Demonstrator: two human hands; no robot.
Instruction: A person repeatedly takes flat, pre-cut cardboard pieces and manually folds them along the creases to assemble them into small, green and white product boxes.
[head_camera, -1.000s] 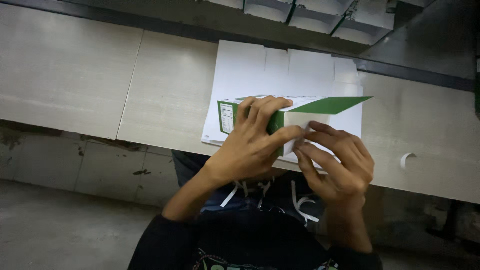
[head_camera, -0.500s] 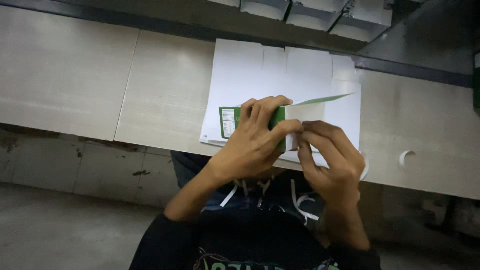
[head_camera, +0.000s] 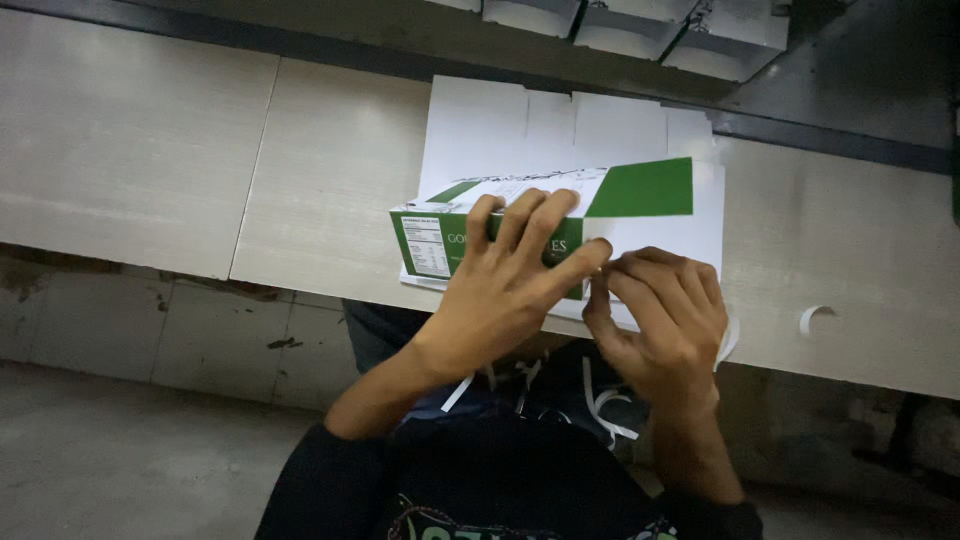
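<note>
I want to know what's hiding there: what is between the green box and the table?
In the head view, flat white card sheets lie on the table under the green and white box, which both hands touch.

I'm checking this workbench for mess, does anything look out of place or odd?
Only small things: a curled white paper strip lies loose on the bench right of the hands, and the green and white carton under the left hand has one end flap sticking out, unfolded.
</note>
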